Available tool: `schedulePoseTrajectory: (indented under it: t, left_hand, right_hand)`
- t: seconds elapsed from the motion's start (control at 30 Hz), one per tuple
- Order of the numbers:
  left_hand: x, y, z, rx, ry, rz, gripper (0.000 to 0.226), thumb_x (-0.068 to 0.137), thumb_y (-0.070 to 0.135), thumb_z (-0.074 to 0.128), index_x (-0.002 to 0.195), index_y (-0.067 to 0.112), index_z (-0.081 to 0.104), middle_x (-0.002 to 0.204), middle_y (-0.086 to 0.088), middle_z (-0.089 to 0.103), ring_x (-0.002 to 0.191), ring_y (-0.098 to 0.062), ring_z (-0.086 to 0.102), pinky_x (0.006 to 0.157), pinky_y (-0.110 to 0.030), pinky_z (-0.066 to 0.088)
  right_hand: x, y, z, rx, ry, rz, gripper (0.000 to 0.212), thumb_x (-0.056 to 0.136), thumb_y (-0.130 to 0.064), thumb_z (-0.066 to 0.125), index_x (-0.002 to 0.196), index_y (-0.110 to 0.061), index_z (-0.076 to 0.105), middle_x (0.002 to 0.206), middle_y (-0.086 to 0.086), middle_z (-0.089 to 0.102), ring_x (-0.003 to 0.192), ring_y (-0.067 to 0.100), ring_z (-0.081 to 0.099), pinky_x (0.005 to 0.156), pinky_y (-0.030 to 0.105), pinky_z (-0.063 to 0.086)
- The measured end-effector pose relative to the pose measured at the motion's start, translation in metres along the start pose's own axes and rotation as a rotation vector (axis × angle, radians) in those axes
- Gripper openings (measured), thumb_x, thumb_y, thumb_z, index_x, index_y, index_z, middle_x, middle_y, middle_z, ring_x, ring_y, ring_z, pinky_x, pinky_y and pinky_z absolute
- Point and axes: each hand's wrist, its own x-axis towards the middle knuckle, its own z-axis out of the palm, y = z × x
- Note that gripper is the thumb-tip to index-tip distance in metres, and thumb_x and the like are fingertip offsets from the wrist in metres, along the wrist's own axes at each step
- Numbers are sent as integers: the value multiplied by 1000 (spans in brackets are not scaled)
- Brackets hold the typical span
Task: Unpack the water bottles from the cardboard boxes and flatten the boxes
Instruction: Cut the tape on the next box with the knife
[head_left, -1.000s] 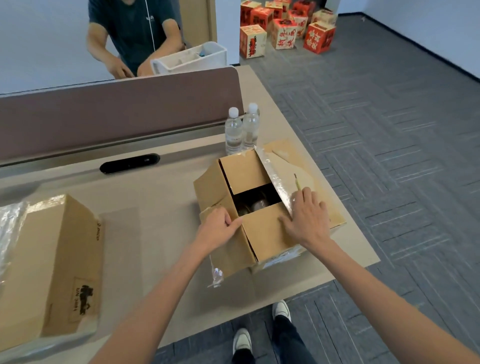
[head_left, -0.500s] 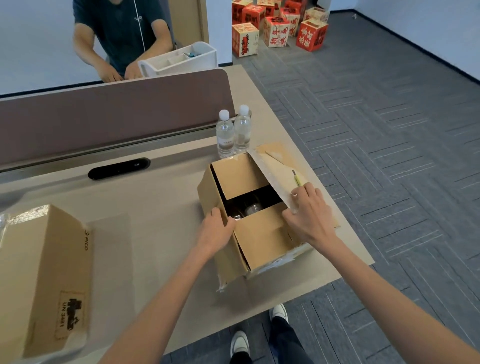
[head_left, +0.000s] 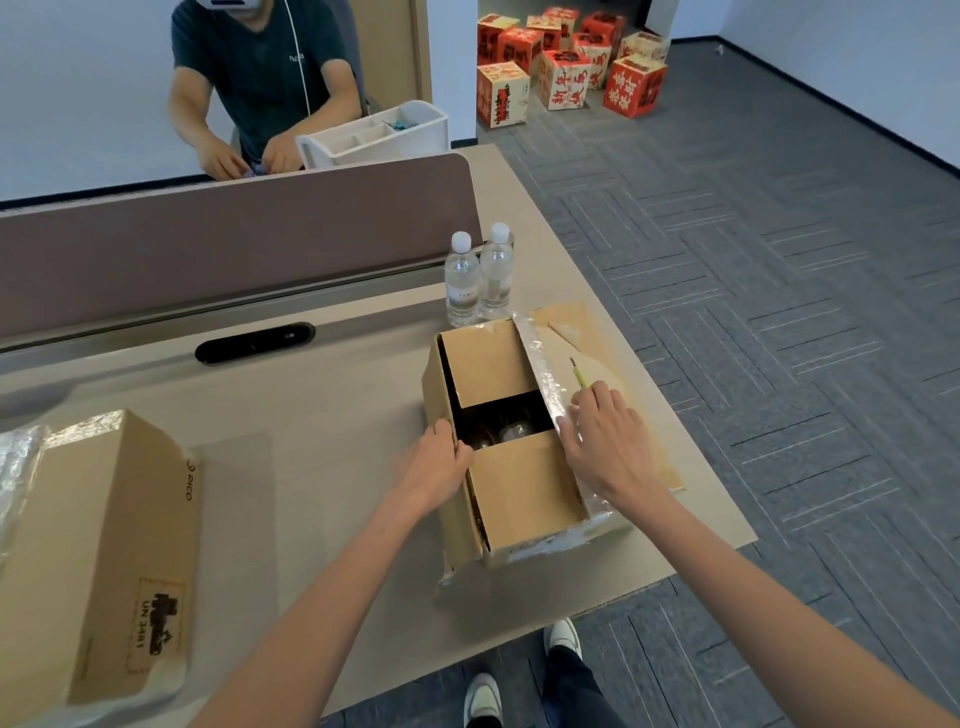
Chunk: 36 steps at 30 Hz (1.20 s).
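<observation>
Fingers (head_left: 456, 453) of the left hand (head_left: 435, 470) curl over the left rim of the opened cardboard box (head_left: 524, 488) on the bench (head_left: 322, 415); right hand (head_left: 605, 441) rests on the taped flap (head_left: 540, 364), pinching a thin yellow-green tool (head_left: 580, 375). Bottles (head_left: 511, 431) show dimly inside between two inner flaps (head_left: 491, 366); two water bottles (head_left: 461, 283) stand just beyond. Judgement: set the tool aside, fold both inner flaps right back, steady the wall, lift by the necks.

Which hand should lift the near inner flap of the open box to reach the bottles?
Probably left. The left hand grips the cardboard box rim right beside that flap and has no tool; the right hand holds a cutter and rests on the outer flap.
</observation>
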Motion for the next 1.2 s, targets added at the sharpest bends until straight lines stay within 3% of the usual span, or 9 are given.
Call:
schedulePoseTrajectory:
  t: [0.1, 0.2, 0.33, 0.5, 0.67, 0.77, 0.93, 1.03, 1.2]
  left_hand:
    - [3, -2, -4, 65, 7, 34, 15, 99, 27, 41, 96, 12, 43, 98, -9, 55, 86, -26, 54, 80, -45, 50]
    - [8, 2, -10, 153, 113, 58, 15, 97, 27, 45, 88, 16, 40, 87, -3, 51, 77, -21, 48, 68, -37, 44]
    - [25, 15, -20, 218, 249, 49, 20, 99, 30, 43, 84, 17, 44, 86, 2, 52, 80, -18, 48, 66, -33, 39]
    - [61, 43, -14, 150, 324, 37, 24, 100, 29, 42, 79, 18, 48, 83, 5, 53, 81, -14, 48, 60, -28, 31]
    - [100, 82, -3, 38, 271, -25, 34, 102, 31, 39, 70, 21, 41, 77, 3, 50, 71, -15, 46, 58, -30, 31]
    - [122, 101, 1, -56, 278, -90, 37, 102, 31, 39, 67, 21, 42, 73, 4, 51, 67, -14, 45, 55, -27, 31]
    - [144, 116, 2, -88, 264, -187, 46, 99, 45, 46, 69, 11, 53, 74, -3, 59, 71, -20, 54, 61, -33, 39]
    - [152, 125, 2, -128, 248, -227, 59, 96, 56, 49, 59, 11, 40, 62, 0, 44, 64, -16, 45, 54, -32, 30]
    - [159, 121, 10, -219, 257, -227, 49, 89, 42, 67, 58, 17, 38, 71, 7, 41, 74, -15, 44, 66, -32, 36]
  right_hand:
    - [11, -4, -3, 128, -7, 23, 20, 100, -20, 38, 107, -11, 54, 106, 1, 50, 89, 23, 53, 66, 34, 42]
    - [26, -3, -7, 227, -49, 43, 20, 98, -14, 41, 111, -13, 56, 112, -2, 51, 90, 22, 56, 65, 33, 37]
    - [55, 8, -7, 368, -37, 39, 24, 88, -3, 44, 104, -17, 52, 108, -2, 58, 82, 25, 59, 68, 37, 47]
    - [111, 37, 0, 707, -158, 141, 21, 90, -7, 42, 101, -24, 36, 84, -6, 69, 79, 26, 63, 72, 41, 48]
    - [169, 69, 12, 823, -277, 90, 28, 90, -11, 49, 102, -35, 40, 79, -5, 71, 71, 23, 64, 68, 48, 53]
    - [203, 80, 15, 844, -363, 29, 22, 91, -13, 55, 104, -29, 48, 76, -4, 70, 68, 16, 61, 64, 43, 50]
    - [248, 84, 15, 891, -502, -105, 11, 87, -8, 62, 96, -14, 60, 72, 6, 69, 45, 1, 50, 43, 22, 39]
    - [270, 82, 15, 894, -605, -214, 5, 85, -8, 69, 90, -10, 67, 72, 7, 69, 45, 1, 50, 42, 17, 37]
    - [300, 80, 14, 870, -821, -354, 3, 83, -1, 69, 84, 2, 68, 69, 10, 66, 47, 2, 47, 41, 16, 30]
